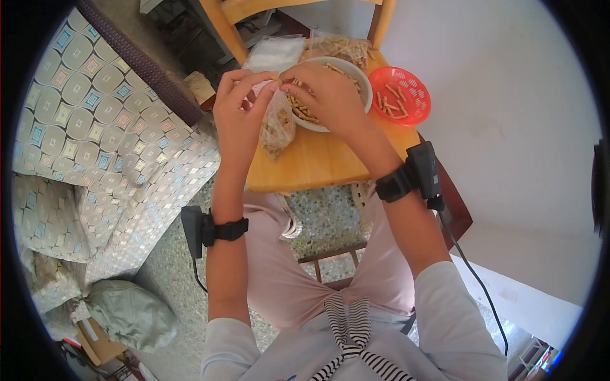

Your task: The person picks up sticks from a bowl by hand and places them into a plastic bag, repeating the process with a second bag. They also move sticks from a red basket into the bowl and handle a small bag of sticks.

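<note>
Wristbands come first, a black one with a small box on your left forearm [222,230] and another on your right [399,183], both above your lap. Beyond your knees is the near edge of the small wooden desk [318,164], bare on this side.

Both hands meet over its left part. Your left hand [238,111] is clenched in a pinch on the rim of a clear plastic bag [277,130]. The bag hangs straight down from that grip with its long axis upright and its bottom on or just above the desk; you cannot tell which. Its lower half is filled with tan sticks [274,138].

Your right hand [327,95] comes in from the right, its fingertips closed together at the bag's mouth and touching your left fingertips. Whether they pinch a stick or only the film is too small to tell. The mouth lies up and to the left of your right palm, and both hands are equally close to it.

Just behind and under your right hand is a white bowl [359,73] holding more of the sticks, its rim beside the bag. To the right of the bowl, close by, is a red mesh basket [414,89] with a few sticks in it.

Farthest off are flat clear bags [274,54], a filled pack [340,46] and a wooden chair [222,22].
</note>
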`<state>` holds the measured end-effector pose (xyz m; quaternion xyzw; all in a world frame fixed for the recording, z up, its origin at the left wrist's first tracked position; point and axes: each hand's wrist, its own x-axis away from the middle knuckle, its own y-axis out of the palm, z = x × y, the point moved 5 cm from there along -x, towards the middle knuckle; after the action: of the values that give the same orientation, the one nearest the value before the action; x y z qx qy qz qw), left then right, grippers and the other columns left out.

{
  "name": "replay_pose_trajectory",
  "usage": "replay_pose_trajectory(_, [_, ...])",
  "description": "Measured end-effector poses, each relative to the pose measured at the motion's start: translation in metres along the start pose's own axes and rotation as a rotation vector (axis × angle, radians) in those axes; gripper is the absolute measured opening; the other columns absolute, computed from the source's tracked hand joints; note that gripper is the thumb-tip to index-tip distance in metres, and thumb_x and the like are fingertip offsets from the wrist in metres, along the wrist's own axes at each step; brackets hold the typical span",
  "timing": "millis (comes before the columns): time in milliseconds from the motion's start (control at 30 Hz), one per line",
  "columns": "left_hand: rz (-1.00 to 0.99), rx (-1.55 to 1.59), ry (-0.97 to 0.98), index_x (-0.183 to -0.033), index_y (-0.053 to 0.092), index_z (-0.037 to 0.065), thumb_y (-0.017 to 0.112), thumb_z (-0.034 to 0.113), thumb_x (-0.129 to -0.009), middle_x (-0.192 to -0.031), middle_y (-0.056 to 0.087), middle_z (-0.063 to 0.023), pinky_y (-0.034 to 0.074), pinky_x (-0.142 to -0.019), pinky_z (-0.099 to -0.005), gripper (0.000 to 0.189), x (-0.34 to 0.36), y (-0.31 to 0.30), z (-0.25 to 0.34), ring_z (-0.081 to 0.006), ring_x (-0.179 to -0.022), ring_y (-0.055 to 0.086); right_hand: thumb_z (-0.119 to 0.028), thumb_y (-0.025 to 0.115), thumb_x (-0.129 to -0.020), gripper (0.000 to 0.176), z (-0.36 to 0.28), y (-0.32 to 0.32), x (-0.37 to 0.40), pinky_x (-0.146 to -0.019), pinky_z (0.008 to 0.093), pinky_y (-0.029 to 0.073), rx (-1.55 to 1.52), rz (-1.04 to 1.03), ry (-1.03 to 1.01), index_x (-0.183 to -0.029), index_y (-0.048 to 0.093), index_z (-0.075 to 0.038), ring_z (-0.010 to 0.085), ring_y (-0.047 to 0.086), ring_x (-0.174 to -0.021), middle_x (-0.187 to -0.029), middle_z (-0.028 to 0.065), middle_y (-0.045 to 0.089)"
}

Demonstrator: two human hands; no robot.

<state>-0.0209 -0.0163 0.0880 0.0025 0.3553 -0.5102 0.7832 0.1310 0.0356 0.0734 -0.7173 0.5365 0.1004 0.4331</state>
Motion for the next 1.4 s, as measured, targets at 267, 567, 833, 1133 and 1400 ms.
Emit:
replay_pose_trajectory(267, [-0.015,-0.163,0.122,-0.095,0.073,0.010,0.076,0.015,-0.081,-0.102,0.061,-0.0034,0.044,-0.085,-0.0345,0.016,-0.002,-0.001,0.001,-0.0229,-0.100,0.054,-0.025,0.059,-0.092,0.017,-0.001,0.004,0.001,-0.070,0.0429,0.051,0.021,-0.032,-0.019,-0.101,0.066,-0.013,0.0314,0.065,-0.084,-0.092,0.0086,0.067])
replay_pose_trajectory(567, [-0.287,-0.252,0.032,-0.098,0.074,0.011,0.074,0.022,-0.082,-0.113,0.063,-0.0070,0.039,-0.100,-0.0385,0.019,0.005,0.006,-0.024,-0.0277,-0.111,0.052,-0.007,0.056,-0.086,0.026,0.060,0.015,0.013,-0.075,0.0418,0.051,0.326,-0.198,0.235,-0.108,0.069,-0.011,0.0308,0.067,-0.090,-0.097,0.0102,0.071])
replay_pose_trajectory(833, [-0.360,-0.224,-0.032,-0.101,0.073,0.008,0.072,0.020,-0.084,-0.116,0.062,-0.0094,0.047,-0.086,-0.0315,0.021,0.006,0.006,-0.042,-0.0216,-0.108,0.059,-0.015,0.064,-0.086,0.023,0.094,0.031,0.034,-0.076,0.0410,0.052,0.318,-0.457,0.203,-0.107,0.070,-0.013,0.0289,0.068,-0.091,-0.095,0.0093,0.071])
replay_pose_trajectory(1133, [-0.411,-0.276,-0.047,-0.101,0.072,0.007,0.067,0.018,-0.086,-0.112,0.063,-0.0090,0.048,-0.085,-0.0305,0.019,0.005,0.007,-0.051,-0.0214,-0.108,0.060,-0.013,0.067,-0.082,0.028,0.093,0.032,0.029,-0.076,0.0410,0.052,0.199,-0.596,0.274,-0.111,0.070,-0.014,0.0302,0.067,-0.089,-0.095,0.0119,0.071])
replay_pose_trajectory(1400, [-0.239,-0.132,-0.118,-0.096,0.072,0.005,0.065,0.013,-0.086,-0.105,0.065,-0.0104,0.047,-0.089,-0.0331,0.015,0.005,0.003,-0.036,-0.0265,-0.099,0.062,-0.011,0.066,-0.081,0.033,0.089,0.042,0.027,-0.077,0.0407,0.053,0.412,-0.640,0.300,-0.113,0.070,-0.017,0.0298,0.068,-0.089,-0.093,0.0123,0.071])
